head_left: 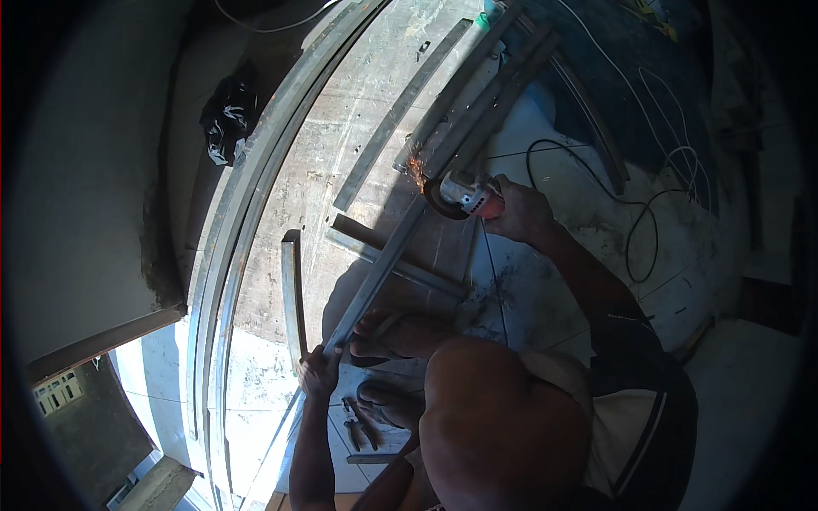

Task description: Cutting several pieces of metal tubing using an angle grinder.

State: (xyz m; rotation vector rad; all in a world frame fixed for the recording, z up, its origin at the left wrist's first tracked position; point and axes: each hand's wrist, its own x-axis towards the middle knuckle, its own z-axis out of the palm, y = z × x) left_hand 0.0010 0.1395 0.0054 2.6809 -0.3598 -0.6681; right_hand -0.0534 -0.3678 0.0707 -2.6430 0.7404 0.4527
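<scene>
My left hand [319,371] is closed round the lower end of a long grey metal bar [381,266], which slants up and to the right. My right hand [520,213] grips an angle grinder [467,194] by its orange-red body. The grinder's dark disc meets the bar near its upper end, and orange sparks [417,170] fly up and left from there. Under the bar, a shorter metal piece [417,271] lies crosswise. My bare knee hides part of the floor below.
Several long metal bars [247,204] run along the left. More dark bars [486,94] lie at the top, and a short bar [293,294] lies near my left hand. Pliers [360,424] rest by my feet. A black cable [654,230] loops at the right; a black plastic bag [227,115] lies upper left.
</scene>
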